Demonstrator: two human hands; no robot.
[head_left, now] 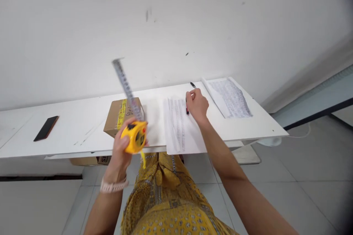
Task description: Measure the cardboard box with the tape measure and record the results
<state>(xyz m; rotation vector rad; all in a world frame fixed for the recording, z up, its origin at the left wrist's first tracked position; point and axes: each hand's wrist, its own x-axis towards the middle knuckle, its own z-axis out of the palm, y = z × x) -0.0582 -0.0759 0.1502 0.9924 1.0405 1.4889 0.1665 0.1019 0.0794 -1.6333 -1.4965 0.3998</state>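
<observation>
My left hand (pixel 122 147) is wrapped around a yellow tape measure (pixel 135 137), held up over the front edge of the table. Its metal blade (pixel 125 82) sticks out up and away, crossing in front of a cardboard box (pixel 113 115) with yellow tape and handwriting on it. My right hand (pixel 197 104) is closed, fingertips pinched at the upper end of a red and black pen (pixel 187 110). That pen lies along the written paper sheets (pixel 176 128). Just beyond the fingers is a black-tipped object (pixel 192 85), partly hidden by the hand.
A dark, flat phone-like object (pixel 46 128) lies at the left of the narrow white table (pixel 79 117), which stands against a wall. More handwritten pages (pixel 231 97) are at the right. Another cardboard box (pixel 85 161) shows below the tabletop.
</observation>
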